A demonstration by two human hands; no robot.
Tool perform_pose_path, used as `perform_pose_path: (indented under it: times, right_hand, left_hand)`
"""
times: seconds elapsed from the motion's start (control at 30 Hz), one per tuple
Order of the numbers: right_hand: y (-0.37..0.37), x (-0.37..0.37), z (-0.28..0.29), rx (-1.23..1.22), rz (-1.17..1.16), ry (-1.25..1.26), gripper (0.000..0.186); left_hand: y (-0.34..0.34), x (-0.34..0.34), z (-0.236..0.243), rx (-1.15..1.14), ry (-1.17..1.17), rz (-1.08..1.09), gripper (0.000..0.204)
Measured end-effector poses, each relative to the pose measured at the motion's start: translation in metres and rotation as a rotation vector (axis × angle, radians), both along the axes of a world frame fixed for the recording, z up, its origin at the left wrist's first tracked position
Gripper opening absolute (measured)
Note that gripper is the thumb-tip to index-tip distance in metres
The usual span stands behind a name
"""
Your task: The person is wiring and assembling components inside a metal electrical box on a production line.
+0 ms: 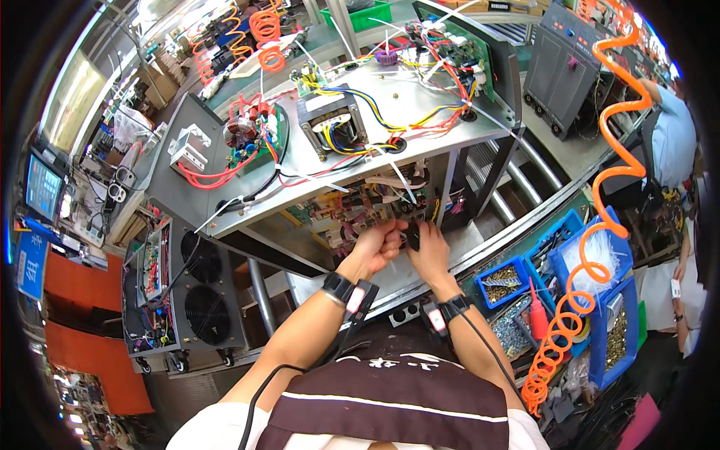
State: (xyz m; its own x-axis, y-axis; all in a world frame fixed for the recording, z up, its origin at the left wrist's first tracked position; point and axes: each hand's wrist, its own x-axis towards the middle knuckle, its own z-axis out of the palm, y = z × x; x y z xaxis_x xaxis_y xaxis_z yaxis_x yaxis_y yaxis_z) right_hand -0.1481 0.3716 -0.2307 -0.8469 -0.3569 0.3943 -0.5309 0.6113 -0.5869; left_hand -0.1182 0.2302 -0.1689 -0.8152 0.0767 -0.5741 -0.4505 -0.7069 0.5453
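In front of me stands a large open metal machine cabinet point(315, 196) with wiring on its top and boards inside. Both hands are at its open front, side by side. My left hand point(375, 247) is closed, fingers curled and pinched; what they hold, if anything, is too small to make out. My right hand point(430, 251) is closed around a small black object point(412, 235), partly hidden by the fingers. Bundled wires point(386, 189) and circuit boards lie just behind the fingertips. On the cabinet's top sit a transformer point(334, 124) and a round red coil point(241, 132).
Blue bins point(502, 281) of screws and small parts stand at the right, with a red bottle point(538, 315). An orange coiled air hose point(604, 195) hangs over them. Another unit with fans point(204, 311) is at left. Rollers point(262, 300) run under the cabinet. A person in blue point(671, 139) is at far right.
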Motion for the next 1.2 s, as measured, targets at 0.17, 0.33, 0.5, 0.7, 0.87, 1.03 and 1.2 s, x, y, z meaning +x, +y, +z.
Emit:
perform_pose_path:
  times: [0.17, 0.33, 0.5, 0.7, 0.87, 1.03, 1.2]
  right_hand:
    - [0.017, 0.013, 0.028, -0.247, 0.011, 0.031, 0.050]
    - [0.016, 0.003, 0.097, -0.159, -0.091, 0.385, 0.057]
    - [0.021, -0.017, 0.141, 0.062, -0.119, 0.523, 0.061]
    - [0.016, -0.032, 0.157, 0.411, 0.014, 0.709, 0.064]
    - [0.013, -0.035, 0.167, 0.468, 0.035, 0.851, 0.041]
    - [0.014, -0.039, 0.169, 0.481, 0.085, 0.883, 0.039]
    - [0.013, -0.036, 0.171, 0.495, 0.088, 0.890, 0.037]
  left_hand:
    - [0.007, 0.037, 0.032, -0.360, 0.206, 0.001, 0.030]
    - [0.009, 0.019, 0.072, -0.396, 0.362, 0.156, 0.033]
    - [0.015, -0.004, 0.084, -0.056, 0.274, 0.215, 0.028]
    - [0.010, -0.011, 0.082, 0.246, 0.314, 0.202, 0.019]
    - [0.002, -0.008, 0.076, 0.275, 0.391, 0.169, 0.019]
    - [0.007, -0.011, 0.077, 0.277, 0.408, 0.165, 0.020]
    - [0.017, -0.012, 0.080, 0.094, 0.373, 0.218, 0.022]
